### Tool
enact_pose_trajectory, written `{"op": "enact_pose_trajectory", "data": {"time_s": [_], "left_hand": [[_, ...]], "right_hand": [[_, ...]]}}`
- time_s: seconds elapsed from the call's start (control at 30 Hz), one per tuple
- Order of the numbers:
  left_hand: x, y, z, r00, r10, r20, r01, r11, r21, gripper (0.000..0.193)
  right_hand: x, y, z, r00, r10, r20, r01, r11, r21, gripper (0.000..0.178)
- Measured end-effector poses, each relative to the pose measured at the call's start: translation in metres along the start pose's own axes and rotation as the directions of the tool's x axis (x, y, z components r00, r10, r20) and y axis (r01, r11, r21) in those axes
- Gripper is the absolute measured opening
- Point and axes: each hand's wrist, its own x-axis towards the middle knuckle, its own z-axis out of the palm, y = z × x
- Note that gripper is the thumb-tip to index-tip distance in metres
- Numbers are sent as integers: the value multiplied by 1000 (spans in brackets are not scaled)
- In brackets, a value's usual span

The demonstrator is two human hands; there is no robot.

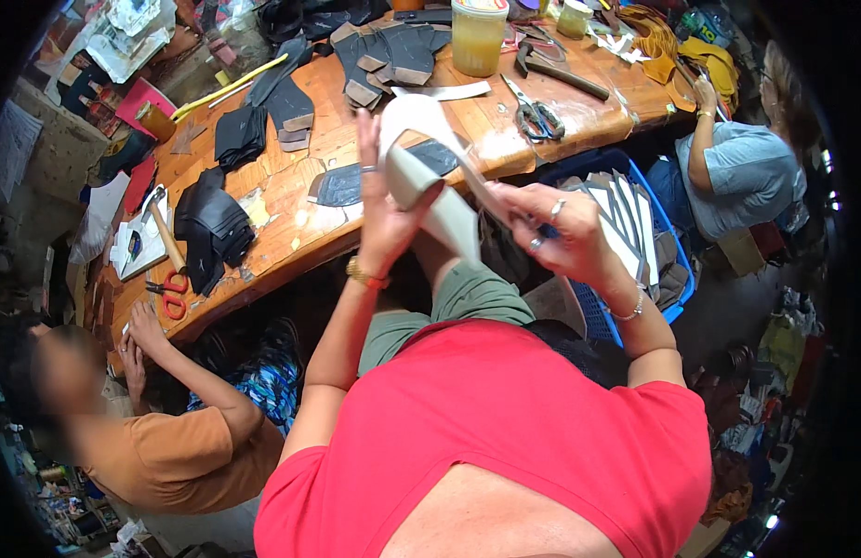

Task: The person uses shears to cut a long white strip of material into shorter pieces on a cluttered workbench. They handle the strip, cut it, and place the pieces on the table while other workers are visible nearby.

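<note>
In front of me, above the table's near edge, I hold up a white curved piece of leather-like material [421, 121], looped like a shoe upper. My left hand [389, 219] grips its left side, the thumb across the inner face and the fingers upright behind it. Pinched in my right hand [565, 228], slightly blurred, is the narrow end at the right. Behind the piece, a flat dark cut piece [340, 186] lies on the wooden table [291, 237]. Scissors with dark handles [539, 119] rest farther back on the right.
Stacked dark cut pieces [240, 138], a hammer [165, 228] and orange-handled snips [174, 296] lie leftward. A tub of yellowish stuff [479, 42] stands at the back. Below right, a blue basket [677, 302] holds cut pieces. Co-workers sit left [179, 456] and right [742, 172].
</note>
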Motion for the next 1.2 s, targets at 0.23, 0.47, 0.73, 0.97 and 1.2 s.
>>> {"op": "enact_pose_trajectory", "data": {"time_s": [0.23,0.47,0.73,0.97,1.2], "left_hand": [[-17,5,-69,930,-323,175,363,726,-584,101],[-52,10,-102,793,-523,313,598,570,-563,106],[-57,-8,-106,796,-530,293,589,568,-574,108],[-56,-14,-106,798,-519,306,589,562,-581,109],[-54,-16,-109,803,-507,314,585,568,-579,111]], "right_hand": [[-5,24,18,965,-36,261,-28,971,237,41],[-112,104,-14,822,563,-80,-498,644,-581,86],[-199,140,-26,619,744,-253,-629,276,-727,104],[-205,153,-41,668,666,-333,-670,343,-658,79],[-212,159,-42,710,541,-450,-698,457,-551,57]]}}
